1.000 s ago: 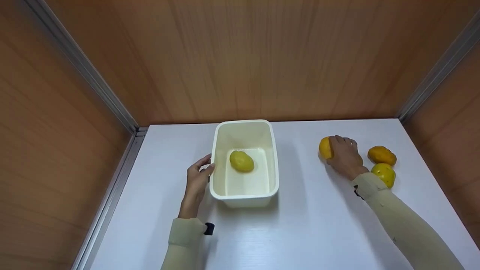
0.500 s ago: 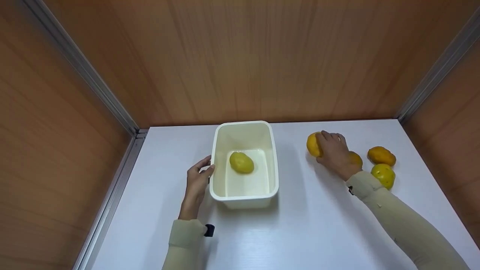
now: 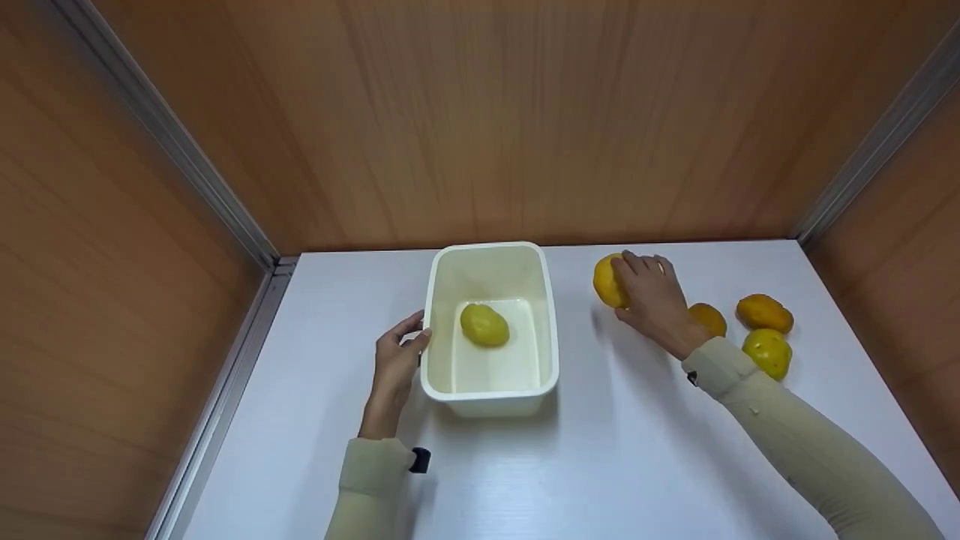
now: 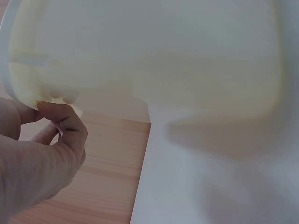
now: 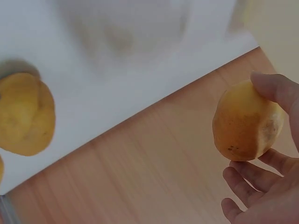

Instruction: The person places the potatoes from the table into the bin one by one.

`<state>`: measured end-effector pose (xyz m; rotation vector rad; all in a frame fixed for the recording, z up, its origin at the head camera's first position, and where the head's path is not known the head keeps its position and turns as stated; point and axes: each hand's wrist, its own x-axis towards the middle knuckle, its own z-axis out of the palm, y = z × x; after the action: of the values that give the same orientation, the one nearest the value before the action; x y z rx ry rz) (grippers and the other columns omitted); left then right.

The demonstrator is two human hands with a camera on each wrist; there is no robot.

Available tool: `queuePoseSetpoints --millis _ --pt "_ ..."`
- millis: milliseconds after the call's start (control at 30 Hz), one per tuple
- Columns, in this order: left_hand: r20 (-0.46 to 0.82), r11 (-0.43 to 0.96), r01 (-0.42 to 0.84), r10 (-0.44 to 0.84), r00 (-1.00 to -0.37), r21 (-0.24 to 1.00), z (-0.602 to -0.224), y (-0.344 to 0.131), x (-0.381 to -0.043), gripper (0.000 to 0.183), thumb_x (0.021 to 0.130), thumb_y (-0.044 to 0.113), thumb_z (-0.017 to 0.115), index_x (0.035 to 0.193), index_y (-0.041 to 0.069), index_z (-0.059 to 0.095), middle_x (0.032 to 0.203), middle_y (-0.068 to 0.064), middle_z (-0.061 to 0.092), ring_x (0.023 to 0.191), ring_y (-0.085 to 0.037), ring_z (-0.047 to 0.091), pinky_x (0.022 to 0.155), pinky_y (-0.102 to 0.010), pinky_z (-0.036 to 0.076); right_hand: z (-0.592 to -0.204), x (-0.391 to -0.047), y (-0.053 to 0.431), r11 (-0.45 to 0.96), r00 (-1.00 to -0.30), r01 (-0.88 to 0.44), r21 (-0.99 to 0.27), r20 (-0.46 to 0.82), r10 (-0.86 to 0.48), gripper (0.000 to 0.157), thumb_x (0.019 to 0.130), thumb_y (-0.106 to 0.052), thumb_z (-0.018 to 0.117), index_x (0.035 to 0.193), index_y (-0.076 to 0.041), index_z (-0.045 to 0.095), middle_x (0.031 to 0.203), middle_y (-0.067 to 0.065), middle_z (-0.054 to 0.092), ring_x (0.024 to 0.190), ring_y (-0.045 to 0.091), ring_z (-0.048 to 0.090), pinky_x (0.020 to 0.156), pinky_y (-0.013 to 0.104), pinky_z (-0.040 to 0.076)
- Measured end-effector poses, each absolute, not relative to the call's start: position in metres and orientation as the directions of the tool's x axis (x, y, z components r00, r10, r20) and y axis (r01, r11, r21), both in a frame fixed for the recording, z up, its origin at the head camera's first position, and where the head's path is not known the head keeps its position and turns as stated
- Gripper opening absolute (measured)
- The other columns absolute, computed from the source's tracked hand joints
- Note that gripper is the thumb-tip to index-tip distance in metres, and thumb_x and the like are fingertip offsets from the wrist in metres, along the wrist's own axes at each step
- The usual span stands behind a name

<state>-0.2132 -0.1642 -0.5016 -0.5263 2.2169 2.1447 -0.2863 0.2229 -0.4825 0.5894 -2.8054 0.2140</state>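
Observation:
A cream plastic bin (image 3: 489, 395) stands on the table, with a yellow-green mango (image 3: 484, 325) lying on its floor. My left hand (image 3: 391, 367) holds the bin by its left side. In the left wrist view, the left thumb and fingers (image 4: 63, 116) pinch close at the rim. To the right of the bin, my right hand (image 3: 654, 296) grips a yellow-orange mango (image 3: 606, 282). The right wrist view shows the held mango (image 5: 243, 123) between thumb and fingertips, with brownish marks on its skin.
Near the right wrist lies an orange mango (image 3: 708, 319). Farther right are another orange mango (image 3: 765, 312) and a lumpy yellow-green fruit (image 3: 768, 352) close together. A wooden panel (image 3: 495, 127) rises behind the white table (image 3: 510, 480), with more panels at both sides.
My right hand has carried the yellow-orange mango leftward and up from the table, uncovering the orange mango behind it. The left hand and the bin stay in place.

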Motion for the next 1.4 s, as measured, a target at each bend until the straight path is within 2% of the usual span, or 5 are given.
queuePoseSetpoints --millis 467,700,933,1200,1400 --pt "-0.226 0.006 -0.233 -0.230 -0.947 0.972 -0.504 -0.163 -0.215 0.036 0.089 0.010 0.058 0.126 0.009 0.055 0.115 -0.009 0.051 0.102 -0.034 0.055 0.085 -0.041 0.050 -0.456 -0.285 0.192 0.895 -0.861 -0.429 -0.120 0.354 -0.365 0.080 0.066 -0.025 0.084 0.131 -0.009 0.041 0.139 0.013 0.040 0.120 0.032 0.039 0.107 0.051 0.020" --pt "-0.235 0.014 -0.246 -0.243 -0.941 0.969 -0.502 -0.164 -0.214 0.036 0.089 0.011 0.059 0.124 0.011 0.057 0.113 -0.008 0.051 0.095 -0.028 0.058 0.082 -0.038 0.051 -0.443 -0.284 0.176 0.877 -0.825 -0.466 -0.119 0.417 -0.382 0.079 0.064 -0.023 0.084 0.130 -0.009 0.044 0.135 0.013 0.043 0.118 0.032 0.041 0.106 0.048 0.023" --pt "-0.223 -0.009 -0.228 -0.239 -0.945 0.974 -0.501 -0.165 -0.213 0.037 0.088 0.009 0.059 0.125 0.009 0.057 0.114 -0.009 0.051 0.099 -0.032 0.056 0.082 -0.038 0.051 -0.433 -0.282 0.159 0.856 -0.796 -0.502 -0.123 0.454 -0.402 0.078 0.064 -0.026 0.084 0.129 -0.009 0.045 0.135 0.012 0.044 0.117 0.030 0.042 0.104 0.047 0.026" --pt "-0.213 -0.015 -0.216 -0.244 -0.946 0.976 -0.502 -0.165 -0.213 0.036 0.089 0.007 0.059 0.124 0.007 0.057 0.113 -0.010 0.052 0.101 -0.036 0.055 0.082 -0.040 0.051 -0.427 -0.278 0.140 0.835 -0.786 -0.533 -0.139 0.447 -0.428 0.076 0.066 -0.026 0.083 0.130 -0.013 0.045 0.138 0.008 0.042 0.122 0.028 0.040 0.109 0.045 0.020" --pt "-0.210 0.001 -0.217 -0.248 -0.946 0.976 -0.503 -0.167 -0.212 0.036 0.088 0.008 0.059 0.124 0.007 0.057 0.113 -0.010 0.052 0.099 -0.033 0.056 0.082 -0.040 0.051 -0.426 -0.275 0.125 0.834 -0.788 -0.538 -0.123 0.427 -0.444 0.075 0.068 -0.029 0.082 0.131 -0.015 0.044 0.138 0.007 0.042 0.123 0.026 0.040 0.110 0.044 0.018"
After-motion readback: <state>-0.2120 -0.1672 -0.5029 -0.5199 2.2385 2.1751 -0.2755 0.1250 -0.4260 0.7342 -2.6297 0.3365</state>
